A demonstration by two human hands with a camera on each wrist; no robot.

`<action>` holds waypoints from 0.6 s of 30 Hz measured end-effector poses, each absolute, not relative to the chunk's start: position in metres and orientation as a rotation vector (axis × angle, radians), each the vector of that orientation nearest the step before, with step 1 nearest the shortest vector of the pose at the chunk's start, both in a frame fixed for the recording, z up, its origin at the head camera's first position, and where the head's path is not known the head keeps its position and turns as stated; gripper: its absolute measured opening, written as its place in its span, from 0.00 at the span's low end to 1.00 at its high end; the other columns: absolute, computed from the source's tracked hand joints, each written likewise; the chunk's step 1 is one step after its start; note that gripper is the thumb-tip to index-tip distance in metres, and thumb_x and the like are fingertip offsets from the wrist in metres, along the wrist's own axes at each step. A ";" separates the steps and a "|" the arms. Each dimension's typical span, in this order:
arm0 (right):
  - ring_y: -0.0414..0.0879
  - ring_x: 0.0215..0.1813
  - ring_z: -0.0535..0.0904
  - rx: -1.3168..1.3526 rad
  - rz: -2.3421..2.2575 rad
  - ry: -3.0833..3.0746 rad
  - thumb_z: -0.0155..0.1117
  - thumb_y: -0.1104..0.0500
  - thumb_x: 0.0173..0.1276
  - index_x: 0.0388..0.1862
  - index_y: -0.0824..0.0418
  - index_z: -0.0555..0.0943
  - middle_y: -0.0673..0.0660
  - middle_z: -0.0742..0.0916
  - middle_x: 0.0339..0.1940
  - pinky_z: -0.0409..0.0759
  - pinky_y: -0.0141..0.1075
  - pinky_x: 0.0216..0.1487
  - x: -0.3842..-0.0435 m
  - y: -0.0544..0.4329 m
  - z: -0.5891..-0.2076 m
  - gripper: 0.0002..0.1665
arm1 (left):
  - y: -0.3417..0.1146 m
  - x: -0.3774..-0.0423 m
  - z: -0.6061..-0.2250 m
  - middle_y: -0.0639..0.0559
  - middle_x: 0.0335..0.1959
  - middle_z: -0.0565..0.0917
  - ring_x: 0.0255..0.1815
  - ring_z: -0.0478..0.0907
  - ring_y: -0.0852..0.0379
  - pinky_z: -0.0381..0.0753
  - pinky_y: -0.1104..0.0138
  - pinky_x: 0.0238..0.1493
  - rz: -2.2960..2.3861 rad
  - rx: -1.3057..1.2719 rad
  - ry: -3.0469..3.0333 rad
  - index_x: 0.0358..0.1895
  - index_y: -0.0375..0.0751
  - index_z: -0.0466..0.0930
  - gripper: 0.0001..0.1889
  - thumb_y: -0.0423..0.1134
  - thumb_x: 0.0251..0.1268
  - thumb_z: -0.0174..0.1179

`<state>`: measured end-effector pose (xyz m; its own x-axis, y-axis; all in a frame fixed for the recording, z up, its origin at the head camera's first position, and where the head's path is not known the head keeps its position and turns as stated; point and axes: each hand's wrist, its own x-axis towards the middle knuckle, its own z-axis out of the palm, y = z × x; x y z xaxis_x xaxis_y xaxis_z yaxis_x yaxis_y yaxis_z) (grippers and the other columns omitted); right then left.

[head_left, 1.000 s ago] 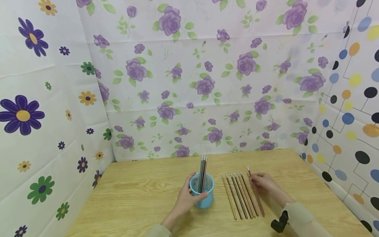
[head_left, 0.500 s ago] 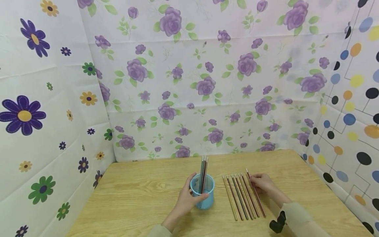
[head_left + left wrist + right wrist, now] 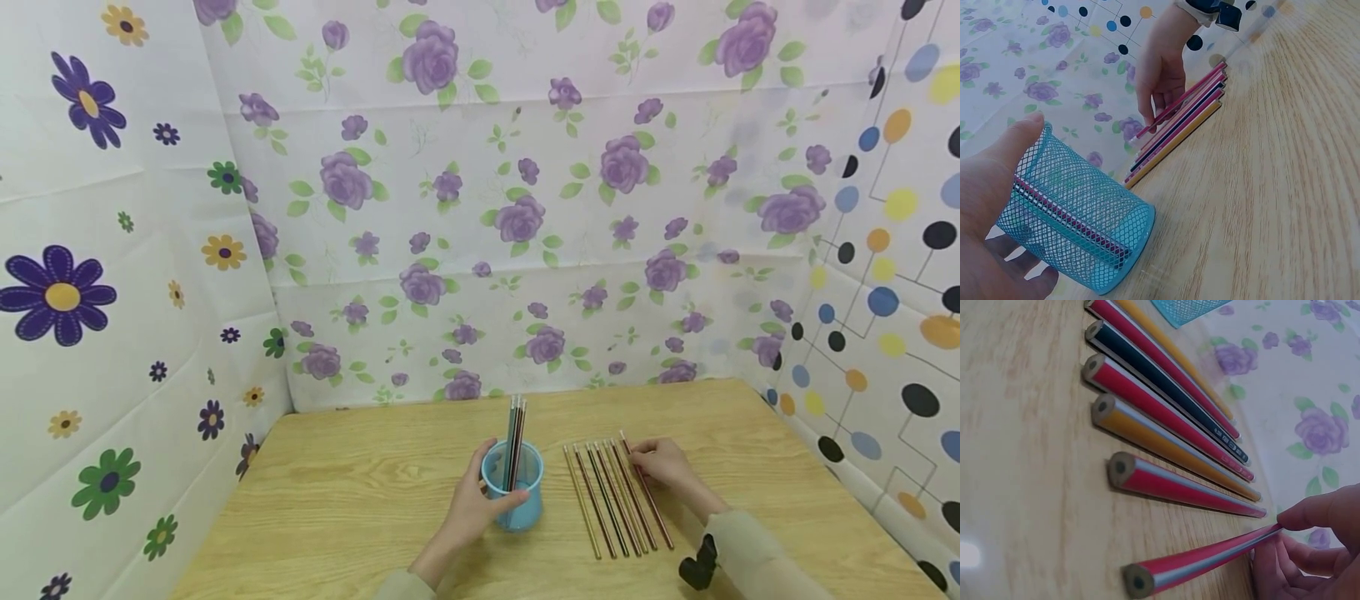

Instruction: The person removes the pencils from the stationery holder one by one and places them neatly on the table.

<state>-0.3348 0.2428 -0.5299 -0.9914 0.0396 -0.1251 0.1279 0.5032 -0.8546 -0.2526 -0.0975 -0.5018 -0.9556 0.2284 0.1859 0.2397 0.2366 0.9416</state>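
My left hand [image 3: 474,502] grips a blue mesh pencil cup [image 3: 1094,206] that stands upright on the table. Several pencils [image 3: 515,433] lean inside the cup, their ends above its rim. To the right of the cup, my right hand [image 3: 670,468] pinches a red pencil [image 3: 1204,555] near its far end, between thumb and fingers. This pencil lies at a slight slant at the right end of a row of pencils [image 3: 615,500]. In the right wrist view the row includes a dark pencil [image 3: 1160,384], a yellow pencil [image 3: 1172,445] and red ones, with unsharpened ends toward the camera.
The wooden table [image 3: 360,500] carries everything. Behind it hangs a white cloth with purple flowers [image 3: 517,218]. Patterned cloths also close off the left side [image 3: 172,417] and the right side [image 3: 862,417]. A black device [image 3: 699,563] is strapped to my right wrist.
My right hand has shifted slightly left, bringing the far end of the red pencil closer to the row. The left hand and the cup have stayed in place.
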 end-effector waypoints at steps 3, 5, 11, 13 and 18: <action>0.42 0.28 0.78 0.159 -1.488 2.664 0.58 0.62 0.64 0.44 0.72 0.81 0.58 0.84 0.32 0.79 0.33 0.26 -0.334 0.241 -0.527 0.15 | -0.098 -0.253 -0.502 0.38 0.72 0.62 0.73 0.58 0.35 0.64 0.38 0.67 -1.876 -0.465 -2.461 0.76 0.48 0.49 0.49 0.46 0.55 0.71; 0.42 0.26 0.77 0.163 -1.472 2.675 0.58 0.62 0.64 0.44 0.72 0.81 0.58 0.84 0.31 0.78 0.33 0.25 -0.334 0.239 -0.526 0.15 | -0.098 -0.253 -0.502 0.38 0.72 0.62 0.73 0.58 0.35 0.65 0.39 0.67 -1.873 -0.466 -2.462 0.76 0.48 0.49 0.49 0.46 0.55 0.71; 0.42 0.25 0.77 0.173 -1.422 2.745 0.60 0.63 0.62 0.40 0.72 0.82 0.58 0.84 0.29 0.78 0.32 0.23 -0.334 0.236 -0.524 0.12 | -0.098 -0.253 -0.502 0.38 0.72 0.63 0.73 0.59 0.35 0.65 0.39 0.67 -1.867 -0.485 -2.461 0.76 0.48 0.49 0.48 0.45 0.56 0.71; 0.42 0.24 0.77 0.176 -1.407 2.764 0.60 0.63 0.62 0.38 0.71 0.82 0.58 0.85 0.29 0.78 0.32 0.23 -0.334 0.235 -0.525 0.11 | -0.098 -0.253 -0.502 0.38 0.72 0.62 0.73 0.59 0.34 0.65 0.39 0.66 -1.865 -0.486 -2.461 0.76 0.49 0.49 0.48 0.45 0.56 0.71; 0.43 0.22 0.77 0.148 -1.374 2.813 0.61 0.64 0.61 0.36 0.70 0.83 0.59 0.85 0.28 0.78 0.33 0.22 -0.334 0.234 -0.528 0.09 | -0.097 -0.253 -0.503 0.38 0.73 0.62 0.73 0.59 0.35 0.66 0.39 0.66 -1.866 -0.470 -2.463 0.76 0.49 0.49 0.48 0.46 0.56 0.71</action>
<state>-0.3344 0.2338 -0.5280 -0.9955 0.0818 -0.0479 0.0881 0.6112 -0.7866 -0.2528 -0.0972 -0.5027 -0.9548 0.2275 0.1915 0.2460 0.2421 0.9386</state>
